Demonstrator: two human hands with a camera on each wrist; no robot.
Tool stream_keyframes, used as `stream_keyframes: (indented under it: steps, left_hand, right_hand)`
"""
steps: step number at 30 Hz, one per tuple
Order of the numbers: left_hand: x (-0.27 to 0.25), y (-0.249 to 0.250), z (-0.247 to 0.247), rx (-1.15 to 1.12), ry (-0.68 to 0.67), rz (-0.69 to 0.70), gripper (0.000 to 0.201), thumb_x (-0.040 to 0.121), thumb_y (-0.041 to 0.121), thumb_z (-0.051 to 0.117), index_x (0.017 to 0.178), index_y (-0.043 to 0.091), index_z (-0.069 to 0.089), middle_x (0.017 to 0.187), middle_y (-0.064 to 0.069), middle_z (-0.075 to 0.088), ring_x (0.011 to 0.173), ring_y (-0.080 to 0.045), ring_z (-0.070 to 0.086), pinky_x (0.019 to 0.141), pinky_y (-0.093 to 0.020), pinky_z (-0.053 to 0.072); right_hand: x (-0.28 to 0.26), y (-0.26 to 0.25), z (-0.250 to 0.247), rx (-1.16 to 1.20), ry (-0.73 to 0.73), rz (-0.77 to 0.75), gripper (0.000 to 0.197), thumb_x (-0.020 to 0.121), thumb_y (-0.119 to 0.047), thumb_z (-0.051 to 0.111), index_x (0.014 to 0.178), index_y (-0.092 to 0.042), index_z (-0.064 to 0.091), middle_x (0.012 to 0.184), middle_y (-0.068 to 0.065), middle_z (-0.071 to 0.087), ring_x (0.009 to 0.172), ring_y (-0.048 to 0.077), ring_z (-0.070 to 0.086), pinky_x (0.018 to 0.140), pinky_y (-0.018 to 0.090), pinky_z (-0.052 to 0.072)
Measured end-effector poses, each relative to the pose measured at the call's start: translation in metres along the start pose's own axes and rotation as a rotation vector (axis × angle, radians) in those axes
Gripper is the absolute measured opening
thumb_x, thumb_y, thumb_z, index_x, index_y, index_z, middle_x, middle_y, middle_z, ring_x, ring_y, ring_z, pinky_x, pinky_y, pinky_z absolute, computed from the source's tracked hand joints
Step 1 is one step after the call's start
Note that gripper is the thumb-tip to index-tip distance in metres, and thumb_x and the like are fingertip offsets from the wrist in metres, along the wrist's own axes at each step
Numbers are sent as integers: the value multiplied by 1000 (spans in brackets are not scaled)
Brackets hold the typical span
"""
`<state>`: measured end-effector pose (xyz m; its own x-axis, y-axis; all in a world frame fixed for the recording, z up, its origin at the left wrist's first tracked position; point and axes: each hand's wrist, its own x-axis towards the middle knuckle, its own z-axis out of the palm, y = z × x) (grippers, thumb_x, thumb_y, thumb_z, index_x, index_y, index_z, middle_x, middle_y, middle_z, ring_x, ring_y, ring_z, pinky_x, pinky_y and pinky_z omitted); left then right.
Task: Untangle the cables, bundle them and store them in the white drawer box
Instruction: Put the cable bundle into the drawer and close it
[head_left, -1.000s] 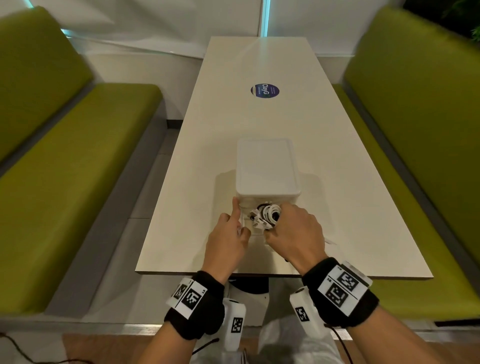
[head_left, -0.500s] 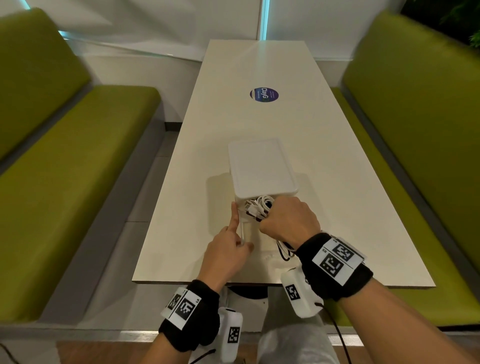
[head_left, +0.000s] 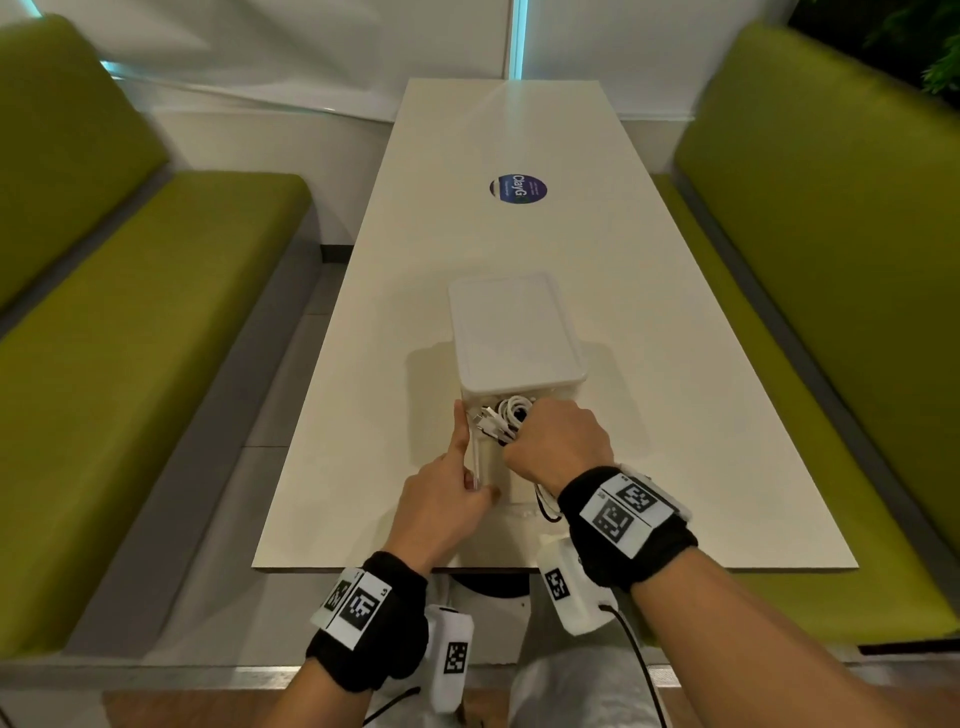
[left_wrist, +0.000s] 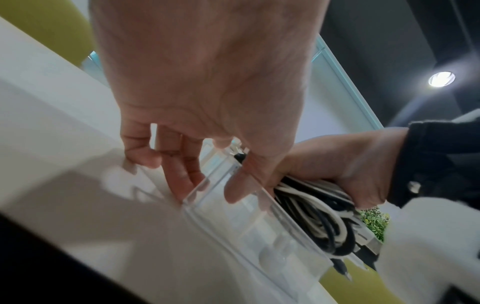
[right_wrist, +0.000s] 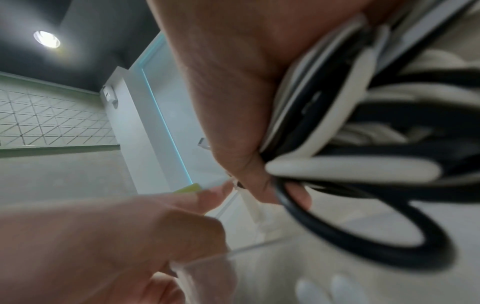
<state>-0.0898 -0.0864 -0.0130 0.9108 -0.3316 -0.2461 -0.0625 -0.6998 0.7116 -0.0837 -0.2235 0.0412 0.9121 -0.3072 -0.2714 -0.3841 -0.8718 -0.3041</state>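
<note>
Table (head_left: 649, 364) is long and cream, with the white drawer box (head_left: 511, 332) sitting toward my end and its clear drawer (head_left: 488, 467) pulled out at me. My left hand (head_left: 441, 504) pinches the drawer's left wall, thumb inside and fingers outside. My right hand (head_left: 558, 447) is fisted round the bundle of black and white cables (head_left: 506, 415), holding it in the drawer right at the box's mouth.

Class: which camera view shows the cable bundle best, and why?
Left wrist: the black-and-white cable bundle hangs from the right hand, loops clear. Head: mostly white loops beyond the knuckles. Right wrist: close, blurred, cropped.
</note>
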Motion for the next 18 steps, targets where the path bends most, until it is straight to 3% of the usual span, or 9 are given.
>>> stream_keyframes:
  steps: [3, 6, 8, 10, 12, 15, 18]
  left_hand:
    - [4, -7, -4, -57, -29, 20, 96, 88, 28, 59, 150, 45, -12, 89, 3, 61, 75, -10, 59, 72, -24, 49]
    - [3, -6, -18, -252, 40, 54, 77, 93, 34, 57, 153, 43, 10, 131, 3, 47, 100, -5, 59, 87, -23, 48]
    - [7, 1, -24, -304, 128, 122, 76, 94, 31, 58, 154, 39, 12, 149, 5, 31, 122, -4, 48, 98, -22, 41]
    - [14, 12, -25, -184, 168, 233, 82, 93, 31, 60, 155, 39, 6, 161, 15, 6, 142, -3, 22, 110, -25, 30]
    - [23, 19, -25, -21, 178, 336, 78, 94, 31, 61, 154, 40, 12, 162, 17, -11, 143, 3, 12, 109, -26, 34]
    - [30, 20, -25, 85, 201, 363, 62, 95, 36, 59, 149, 42, 29, 162, 19, -12, 134, -1, 32, 87, -27, 46]
    - [31, 18, -25, 71, 201, 341, 58, 94, 42, 58, 146, 42, 32, 162, 19, -9, 116, -11, 55, 81, -30, 50]
  right_hand:
    - [3, -1, 10, -110, -19, 6, 11, 84, -23, 62, 84, -15, 55, 86, 2, 60, 81, 22, 59, 67, 28, 45]
    - [6, -3, 26, -275, -41, 12, 16, 88, -25, 60, 100, -15, 64, 104, 3, 67, 97, 23, 66, 75, 33, 49]
    - [9, -4, 29, -291, -40, 26, 17, 90, -24, 58, 103, -15, 64, 109, 3, 67, 101, 23, 66, 80, 34, 50]
    - [10, -2, 26, -270, -43, 19, 16, 92, -26, 56, 101, -16, 64, 108, 3, 68, 99, 23, 66, 77, 33, 48]
    - [10, -2, 21, -246, -40, -11, 14, 93, -26, 51, 95, -15, 60, 104, 3, 68, 98, 24, 66, 72, 31, 45]
    - [9, -2, 13, -169, -48, 5, 13, 90, -27, 51, 89, -15, 56, 92, 2, 65, 87, 23, 63, 69, 30, 46]
    - [8, -2, 10, -89, -56, 24, 12, 88, -29, 53, 87, -17, 55, 79, 0, 55, 77, 22, 54, 68, 30, 45]
